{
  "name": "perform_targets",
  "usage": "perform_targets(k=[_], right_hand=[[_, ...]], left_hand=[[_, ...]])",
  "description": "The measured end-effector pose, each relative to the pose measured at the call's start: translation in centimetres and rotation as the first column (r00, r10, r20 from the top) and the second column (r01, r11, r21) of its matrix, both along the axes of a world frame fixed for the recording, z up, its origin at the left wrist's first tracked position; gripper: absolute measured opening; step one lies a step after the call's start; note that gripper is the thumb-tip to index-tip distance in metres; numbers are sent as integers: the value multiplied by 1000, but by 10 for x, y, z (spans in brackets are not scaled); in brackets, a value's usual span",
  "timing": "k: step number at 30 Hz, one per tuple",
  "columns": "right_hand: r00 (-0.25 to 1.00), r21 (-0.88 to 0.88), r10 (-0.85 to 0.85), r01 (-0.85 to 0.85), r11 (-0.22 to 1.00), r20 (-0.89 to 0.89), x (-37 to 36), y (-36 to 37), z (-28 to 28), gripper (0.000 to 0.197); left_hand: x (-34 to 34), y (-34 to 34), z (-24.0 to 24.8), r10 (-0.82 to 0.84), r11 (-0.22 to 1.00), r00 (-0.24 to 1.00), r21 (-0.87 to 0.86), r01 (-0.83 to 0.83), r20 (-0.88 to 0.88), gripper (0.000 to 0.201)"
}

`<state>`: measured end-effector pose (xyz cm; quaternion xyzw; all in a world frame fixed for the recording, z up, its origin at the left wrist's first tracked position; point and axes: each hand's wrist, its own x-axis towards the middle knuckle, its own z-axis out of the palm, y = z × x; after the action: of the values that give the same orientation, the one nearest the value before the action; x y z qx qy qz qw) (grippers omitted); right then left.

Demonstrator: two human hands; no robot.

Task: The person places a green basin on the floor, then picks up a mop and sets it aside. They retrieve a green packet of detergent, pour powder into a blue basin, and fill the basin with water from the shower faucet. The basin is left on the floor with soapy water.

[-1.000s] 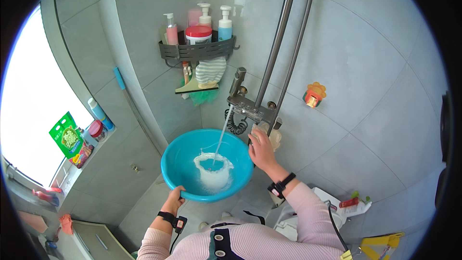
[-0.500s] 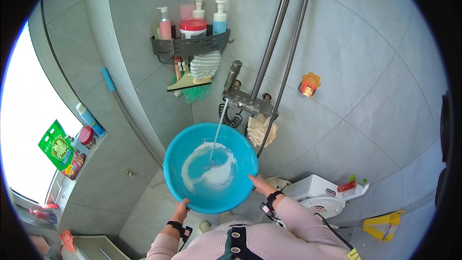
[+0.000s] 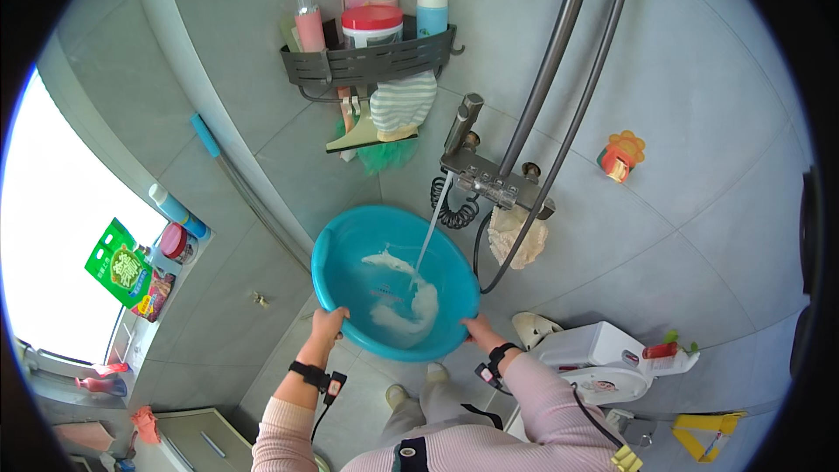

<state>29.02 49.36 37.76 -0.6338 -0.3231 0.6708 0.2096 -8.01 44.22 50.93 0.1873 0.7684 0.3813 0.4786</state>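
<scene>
Far left: a green packet [image 3: 122, 267] stands on the window ledge, well apart from both hands.

Left hand [image 3: 327, 325]: closed on the rim of the blue basin [image 3: 350, 249] at its near-left edge. The basin lies ahead and to the right of this hand.

Basin: located between the two hands and ahead of them, above the grey floor [image 3: 350, 393]. Contact beneath its base is hidden. The visible outline is longest from the far-left edge to the near-right edge; the near-right end appears the lower. White foam [image 3: 426, 306] lies in an arc, mostly toward the right half of the interior.

Water stream [image 3: 433, 225]: descends at a slant from the tap [image 3: 489, 173] and enters inside the rim, right of the basin's centre. The tap stands beyond the far-right edge, apart from the basin.

Right hand [image 3: 479, 330]: closed on the near-right edge of the rim; finger placement beneath is hidden. The basin lies ahead and to the left of this hand. Of the two, the right hand is nearer the tap.
</scene>
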Motion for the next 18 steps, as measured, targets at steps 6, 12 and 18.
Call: perform_targets(k=[6, 12, 18], right_hand=[[982, 123, 15, -39, 992, 191, 0, 24, 30, 30], [885, 455, 6, -246, 856, 466, -6, -11, 60, 42], [837, 446, -124, -153, 882, 533, 36, -35, 26, 47]], left_hand=[[-48, -6, -67, 58, 973, 877, -224, 57, 476, 21], [-28, -99, -171, 152, 968, 711, -249, 34, 686, 18], [35, -114, -189, 88, 996, 809, -28, -88, 582, 26]])
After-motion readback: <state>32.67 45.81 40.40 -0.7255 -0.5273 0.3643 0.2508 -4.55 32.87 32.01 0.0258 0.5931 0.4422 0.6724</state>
